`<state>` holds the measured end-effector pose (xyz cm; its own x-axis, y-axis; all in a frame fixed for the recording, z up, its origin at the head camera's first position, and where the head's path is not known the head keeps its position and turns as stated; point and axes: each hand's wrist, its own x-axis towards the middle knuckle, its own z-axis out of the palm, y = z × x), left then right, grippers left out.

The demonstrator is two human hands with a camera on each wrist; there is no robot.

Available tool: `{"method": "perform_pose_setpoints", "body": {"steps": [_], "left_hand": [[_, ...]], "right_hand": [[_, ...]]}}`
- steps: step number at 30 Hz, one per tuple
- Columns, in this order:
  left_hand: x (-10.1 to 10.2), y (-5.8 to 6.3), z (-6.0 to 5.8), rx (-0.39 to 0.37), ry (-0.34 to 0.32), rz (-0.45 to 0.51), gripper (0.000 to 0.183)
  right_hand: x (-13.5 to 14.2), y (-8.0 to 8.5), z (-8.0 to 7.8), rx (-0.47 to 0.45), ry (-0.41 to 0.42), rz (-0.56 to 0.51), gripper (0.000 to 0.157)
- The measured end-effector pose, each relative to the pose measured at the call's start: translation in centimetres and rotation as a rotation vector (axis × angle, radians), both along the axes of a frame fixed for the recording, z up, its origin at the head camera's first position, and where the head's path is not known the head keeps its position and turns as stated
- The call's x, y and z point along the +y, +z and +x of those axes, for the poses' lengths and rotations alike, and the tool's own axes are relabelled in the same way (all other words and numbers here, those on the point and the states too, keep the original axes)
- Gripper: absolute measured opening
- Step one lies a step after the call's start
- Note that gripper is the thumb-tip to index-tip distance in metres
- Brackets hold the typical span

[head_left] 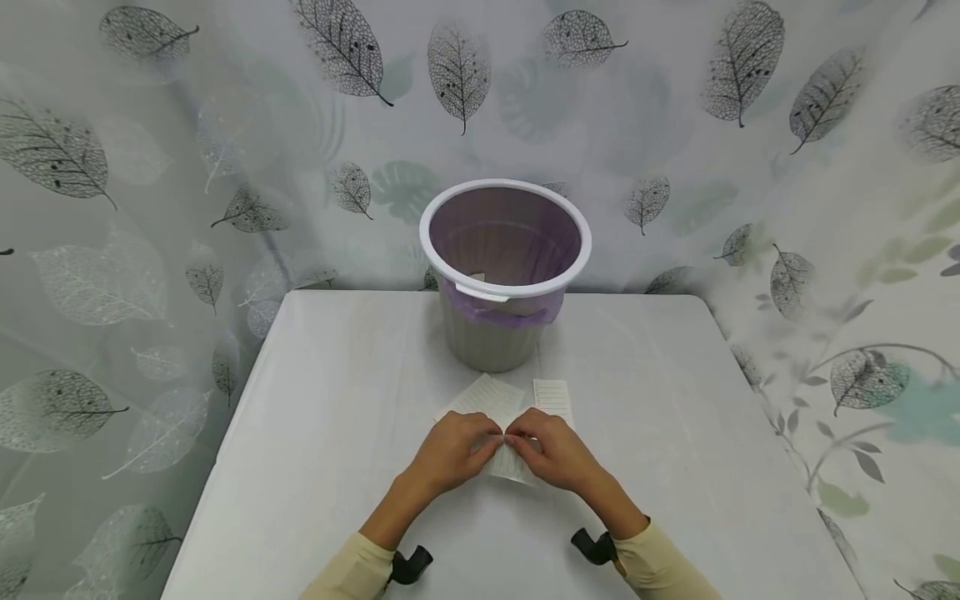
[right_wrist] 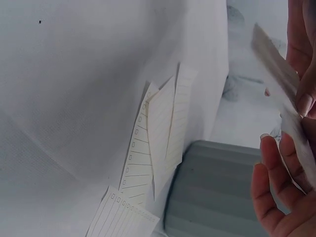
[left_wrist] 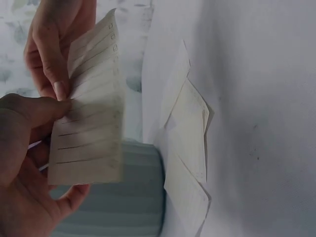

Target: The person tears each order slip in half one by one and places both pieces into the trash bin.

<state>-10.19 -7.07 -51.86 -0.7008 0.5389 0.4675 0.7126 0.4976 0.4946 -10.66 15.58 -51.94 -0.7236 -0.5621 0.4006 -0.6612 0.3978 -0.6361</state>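
Over the white table, my left hand [head_left: 453, 450] and right hand [head_left: 553, 452] meet fingertip to fingertip. Between them is a lined paper slip [left_wrist: 94, 123] with small printed boxes along one edge. The left thumb and fingers pinch it near its middle, and the right thumb [left_wrist: 58, 84] grips it close beside. In the right wrist view the slip [right_wrist: 284, 84] appears nearly edge-on and slightly bent. Several similar paper slips [head_left: 551, 394] lie on the table beyond and under the hands, some overlapping [right_wrist: 160, 123].
A grey bin [head_left: 491, 337] with a white rim and purple liner stands at the table's back, just past the slips. A small pale scrap [head_left: 477, 276] shows inside it. Leaf-patterned curtains [head_left: 510, 125] hang behind and at both sides of the table [head_left: 337, 367].
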Motion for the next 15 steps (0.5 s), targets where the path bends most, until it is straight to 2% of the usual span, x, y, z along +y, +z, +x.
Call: {"method": "perform_pose_setpoints", "body": {"steps": [5, 15], "left_hand": [[0.09, 0.04, 0.18, 0.015, -0.020, -0.003, 0.006], [-0.36, 0.15, 0.41, 0.057, -0.049, 0.042, 0.008]], "right_hand": [[-0.25, 0.18, 0.33, -0.003, 0.009, -0.022, 0.013], [-0.40, -0.11, 0.59, -0.018, 0.047, -0.137, 0.014]]}}
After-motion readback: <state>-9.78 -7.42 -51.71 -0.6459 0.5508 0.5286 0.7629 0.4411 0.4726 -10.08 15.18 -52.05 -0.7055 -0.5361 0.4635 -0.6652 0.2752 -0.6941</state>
